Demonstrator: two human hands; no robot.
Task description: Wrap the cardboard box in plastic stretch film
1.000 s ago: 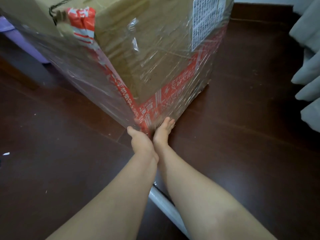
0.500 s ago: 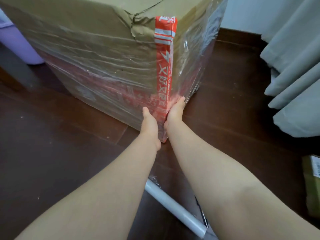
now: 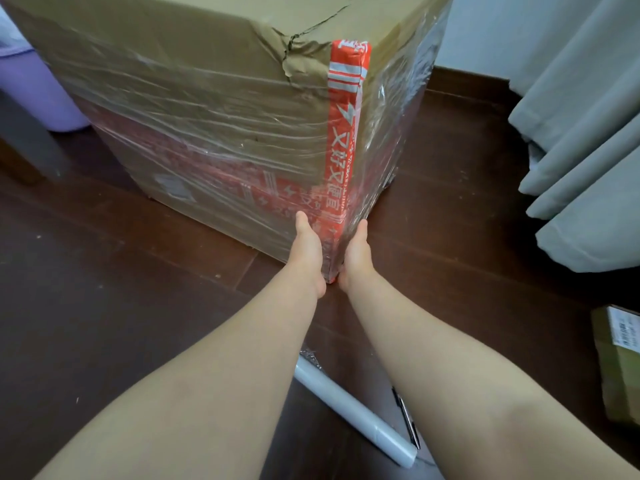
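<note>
A large cardboard box (image 3: 207, 109) with red printed tape stands on the dark wooden floor, its sides covered in clear stretch film. Its near corner points at me. My left hand (image 3: 307, 245) lies flat against the left face at the bottom of that corner. My right hand (image 3: 356, 249) presses flat on the right face of the same corner. Only thumbs and backs of both hands show; the fingers lie along the box faces. A white roll of stretch film (image 3: 349, 401) lies on the floor between my forearms.
A purple bin (image 3: 38, 88) stands behind the box at the left. Grey curtains (image 3: 585, 140) hang at the right. A small taped parcel (image 3: 620, 358) lies at the right edge, and a dark pen-like tool (image 3: 407, 419) lies beside the roll.
The box has gone from tilted to standing level on the floor. Both hands stayed at its near bottom corner and now press its two faces.
</note>
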